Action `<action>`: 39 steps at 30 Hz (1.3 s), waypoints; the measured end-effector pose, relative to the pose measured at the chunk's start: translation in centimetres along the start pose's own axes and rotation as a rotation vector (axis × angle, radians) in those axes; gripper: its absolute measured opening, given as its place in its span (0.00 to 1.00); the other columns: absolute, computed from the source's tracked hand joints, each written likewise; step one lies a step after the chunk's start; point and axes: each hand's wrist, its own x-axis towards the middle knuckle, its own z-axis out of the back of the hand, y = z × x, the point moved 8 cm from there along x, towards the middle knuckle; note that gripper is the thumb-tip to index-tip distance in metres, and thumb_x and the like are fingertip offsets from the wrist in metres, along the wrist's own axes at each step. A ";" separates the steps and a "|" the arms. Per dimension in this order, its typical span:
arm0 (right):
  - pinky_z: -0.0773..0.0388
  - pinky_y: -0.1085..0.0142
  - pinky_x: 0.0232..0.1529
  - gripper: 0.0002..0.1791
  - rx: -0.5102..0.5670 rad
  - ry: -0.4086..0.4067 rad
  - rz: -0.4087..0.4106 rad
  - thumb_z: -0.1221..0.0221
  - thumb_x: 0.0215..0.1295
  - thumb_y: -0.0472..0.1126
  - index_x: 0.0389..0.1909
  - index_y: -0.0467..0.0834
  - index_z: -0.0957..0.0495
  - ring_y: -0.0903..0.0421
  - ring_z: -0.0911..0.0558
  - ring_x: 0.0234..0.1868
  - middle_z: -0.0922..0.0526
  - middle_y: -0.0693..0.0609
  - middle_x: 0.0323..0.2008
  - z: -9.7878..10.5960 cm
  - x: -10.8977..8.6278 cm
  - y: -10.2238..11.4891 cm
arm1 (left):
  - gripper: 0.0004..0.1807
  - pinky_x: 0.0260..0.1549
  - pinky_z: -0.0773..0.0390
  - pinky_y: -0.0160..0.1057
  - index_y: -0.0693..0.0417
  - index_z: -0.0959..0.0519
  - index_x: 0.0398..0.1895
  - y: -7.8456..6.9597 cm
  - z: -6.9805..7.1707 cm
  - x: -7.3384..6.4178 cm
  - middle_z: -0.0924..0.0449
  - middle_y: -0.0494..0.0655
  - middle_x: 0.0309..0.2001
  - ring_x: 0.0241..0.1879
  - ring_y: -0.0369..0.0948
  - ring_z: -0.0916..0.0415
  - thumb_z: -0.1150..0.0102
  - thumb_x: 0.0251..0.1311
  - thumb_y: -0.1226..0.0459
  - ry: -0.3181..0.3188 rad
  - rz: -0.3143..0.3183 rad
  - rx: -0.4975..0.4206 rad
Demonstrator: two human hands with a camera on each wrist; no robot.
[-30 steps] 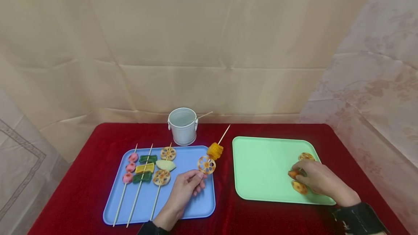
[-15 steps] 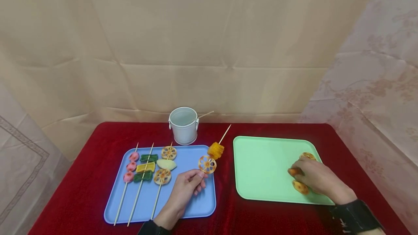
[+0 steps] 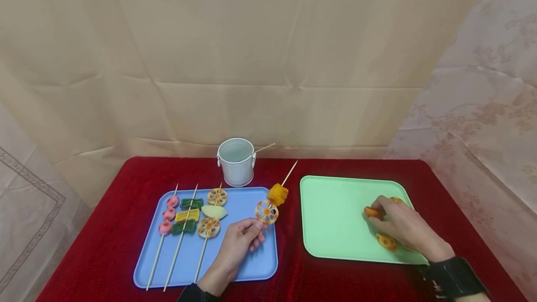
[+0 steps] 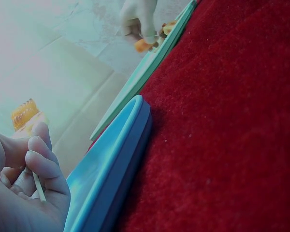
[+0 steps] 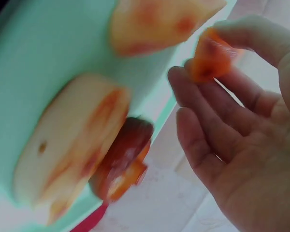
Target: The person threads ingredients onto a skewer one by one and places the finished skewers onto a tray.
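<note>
My left hand (image 3: 241,243) grips a bamboo skewer (image 3: 289,173) over the right side of the blue tray (image 3: 256,267). Threaded on it are a corn chunk (image 3: 278,194) and, nearer the fingers, a lotus root slice (image 3: 267,212). In the left wrist view the skewer's lower end (image 4: 39,187) pokes out beneath the curled fingers. Over the right side of the green tray (image 3: 331,220), my right hand (image 3: 400,227) pinches a small orange chunk (image 5: 211,56) between thumb and fingertips. A yellow browned slice (image 3: 387,242) lies beside that hand, which partly hides another piece (image 3: 396,200) behind it.
Three loaded skewers lie on the blue tray: pink balls (image 3: 165,227), green and yellow pieces (image 3: 187,216), and lotus with a pale slice (image 3: 214,212). Behind stands a white bucket (image 3: 237,171) with a stick leaning out. A brown-orange piece (image 5: 128,159) shows in the right wrist view.
My right hand has shifted slightly left and away from me, carrying the orange chunk off the neighbouring pieces. The left hand and its skewer have stayed in place.
</note>
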 end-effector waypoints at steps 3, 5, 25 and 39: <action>0.23 0.67 0.32 0.14 0.081 -0.077 0.031 0.27 0.60 0.39 0.43 0.43 0.21 0.59 0.19 0.35 0.17 0.55 0.36 0.5 0.5 0.9 | 0.15 0.21 0.31 0.28 0.70 0.17 0.45 0.0 0.0 0.0 0.21 0.43 0.24 0.24 0.34 0.30 0.47 0.77 0.64 -0.002 0.005 0.000; 0.22 0.67 0.32 0.16 0.132 -0.122 0.036 0.27 0.61 0.39 0.46 0.42 0.21 0.58 0.16 0.36 0.16 0.53 0.39 0.8 1.0 1.6 | 0.15 0.21 0.31 0.28 0.70 0.17 0.45 0.0 0.0 -0.1 0.21 0.43 0.24 0.24 0.34 0.30 0.47 0.77 0.64 -0.004 0.006 -0.002; 0.19 0.66 0.48 0.27 0.909 -0.167 -0.126 0.35 0.71 0.55 0.64 0.45 0.20 0.50 0.15 0.47 0.14 0.40 0.49 -2.1 6.2 6.9 | 0.14 0.21 0.32 0.28 0.74 0.18 0.47 -0.5 -0.5 -0.8 0.22 0.43 0.23 0.23 0.33 0.31 0.46 0.75 0.67 0.021 -0.012 -0.043; 0.21 0.69 0.54 0.27 1.283 -0.150 -0.162 0.43 0.79 0.47 0.70 0.35 0.29 0.54 0.19 0.52 0.22 0.46 0.56 -4.0 8.2 9.4 | 0.15 0.22 0.31 0.28 0.74 0.18 0.45 0.1 -1.1 -0.8 0.21 0.43 0.23 0.23 0.33 0.30 0.45 0.76 0.65 0.074 -0.014 -0.041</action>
